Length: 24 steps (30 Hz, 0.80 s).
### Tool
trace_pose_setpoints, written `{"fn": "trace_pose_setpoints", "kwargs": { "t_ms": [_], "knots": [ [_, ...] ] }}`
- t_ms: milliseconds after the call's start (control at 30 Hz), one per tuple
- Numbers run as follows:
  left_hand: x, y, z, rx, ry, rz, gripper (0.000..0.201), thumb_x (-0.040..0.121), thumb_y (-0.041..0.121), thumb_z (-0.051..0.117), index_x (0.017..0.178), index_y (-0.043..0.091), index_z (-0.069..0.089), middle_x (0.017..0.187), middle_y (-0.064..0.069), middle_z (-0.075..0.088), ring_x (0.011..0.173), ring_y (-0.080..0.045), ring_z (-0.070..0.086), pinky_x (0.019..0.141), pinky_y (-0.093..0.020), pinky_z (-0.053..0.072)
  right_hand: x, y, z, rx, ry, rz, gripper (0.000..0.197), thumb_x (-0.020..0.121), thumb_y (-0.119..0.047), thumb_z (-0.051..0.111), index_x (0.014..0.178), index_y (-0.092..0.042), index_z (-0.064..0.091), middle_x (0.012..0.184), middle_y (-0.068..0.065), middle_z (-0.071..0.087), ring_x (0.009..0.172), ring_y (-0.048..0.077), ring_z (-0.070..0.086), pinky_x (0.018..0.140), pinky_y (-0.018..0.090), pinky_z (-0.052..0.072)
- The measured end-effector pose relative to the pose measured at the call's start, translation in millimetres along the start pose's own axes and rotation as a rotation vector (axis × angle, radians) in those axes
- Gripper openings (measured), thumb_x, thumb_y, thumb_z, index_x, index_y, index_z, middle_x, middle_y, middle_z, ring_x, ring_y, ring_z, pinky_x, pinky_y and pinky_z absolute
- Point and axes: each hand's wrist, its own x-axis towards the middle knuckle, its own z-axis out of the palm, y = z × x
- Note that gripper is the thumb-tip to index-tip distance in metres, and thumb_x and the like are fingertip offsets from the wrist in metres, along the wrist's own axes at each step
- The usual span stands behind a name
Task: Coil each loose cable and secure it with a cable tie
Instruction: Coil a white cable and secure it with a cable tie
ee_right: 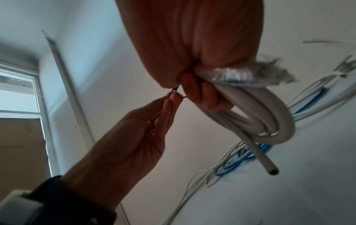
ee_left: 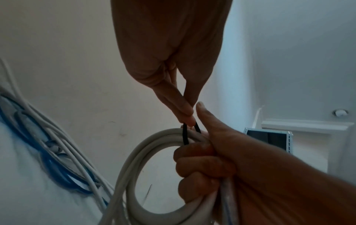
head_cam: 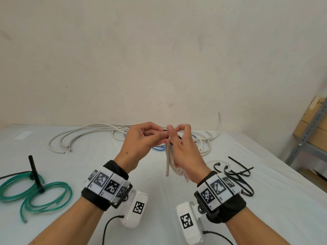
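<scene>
My right hand (head_cam: pixel 177 138) grips a coiled white cable (head_cam: pixel 169 156) upright above the table, with one cut end hanging down. A black cable tie (head_cam: pixel 166 133) is looped round the top of the coil. My left hand (head_cam: pixel 162 134) pinches the tie's ends between thumb and fingertips. In the left wrist view the left hand's fingertips (ee_left: pixel 187 117) hold both strands of the tie (ee_left: pixel 185 135) just above the coil (ee_left: pixel 134 159), next to the right hand's raised thumb (ee_left: pixel 202 115). The right wrist view shows the right hand (ee_right: pixel 202 94) closed round the coil (ee_right: pixel 269 118).
Loose white cables (head_cam: pixel 88 131) and a blue cable (head_cam: pixel 159 148) lie at the back of the white table (head_cam: pixel 123 165). Tied green tubing coils (head_cam: pixel 35 191) sit front left. Spare black cable ties (head_cam: pixel 237 175) lie at the right. A metal shelf with cardboard boxes (head_cam: pixel 309 129) stands beyond the right edge.
</scene>
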Motion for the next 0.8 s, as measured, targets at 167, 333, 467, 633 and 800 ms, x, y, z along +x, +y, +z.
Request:
{"fn": "trace_pose_setpoints", "kwargs": {
  "t_ms": [167, 333, 467, 633, 800],
  "knots": [
    [1.0, 3.7, -7.4, -0.108, -0.017, -0.096, 0.023, 0.088, 0.001, 0.076, 0.105, -0.012, 0.07, 0.098, -0.026, 0.076, 0.093, -0.03, 0.078, 0.084, -0.023, 0.061, -3.6, -3.6, -0.3, 0.063, -0.055, -0.098, 0.022, 0.11, -0.046, 0.042, 0.104, -0.029, 0.054, 0.048, -0.016, 0.044, 0.047, 0.008, 0.036, 0.051, 0.029, 0.034],
    [-2.8, 1.0, -1.2, -0.24, -0.065, -0.12, 0.039, 0.08, 0.005, 0.079, 0.115, -0.008, 0.068, 0.109, -0.022, 0.077, 0.104, -0.029, 0.075, 0.095, -0.028, 0.058, -2.8, -5.1, -1.0, 0.256, -0.043, 0.021, 0.021, 0.111, -0.043, 0.043, 0.101, -0.027, 0.053, 0.057, -0.01, 0.039, 0.047, 0.01, 0.031, 0.047, 0.028, 0.029],
    [-4.2, -2.1, 2.6, -0.317, -0.075, -0.168, 0.029, 0.09, 0.001, 0.071, 0.118, -0.006, 0.066, 0.111, -0.019, 0.077, 0.096, -0.025, 0.076, 0.086, -0.028, 0.061, -3.6, -4.7, -4.1, 0.387, -0.067, 0.104, 0.022, 0.111, -0.043, 0.041, 0.1, -0.027, 0.052, 0.056, -0.009, 0.035, 0.045, 0.009, 0.027, 0.043, 0.025, 0.03],
    [-4.3, -2.9, 1.8, -0.234, -0.035, -0.213, 0.023, 0.088, 0.013, 0.078, 0.109, 0.005, 0.076, 0.103, -0.016, 0.076, 0.08, -0.018, 0.072, 0.069, -0.024, 0.059, -6.3, -6.3, -4.7, 0.507, -0.108, 0.151, 0.025, 0.11, -0.047, 0.042, 0.105, -0.025, 0.05, 0.06, -0.004, 0.027, 0.049, 0.012, 0.02, 0.048, 0.027, 0.024],
    [-2.1, -3.7, 0.0, -0.093, -0.014, -0.168, 0.018, 0.089, 0.008, 0.077, 0.104, -0.001, 0.078, 0.095, -0.018, 0.077, 0.073, -0.016, 0.07, 0.07, -0.023, 0.057, -6.3, -2.0, -2.8, 0.507, -0.103, 0.161, 0.024, 0.11, -0.046, 0.042, 0.102, -0.026, 0.051, 0.063, -0.004, 0.031, 0.049, 0.011, 0.022, 0.046, 0.026, 0.025]
  ]
}}
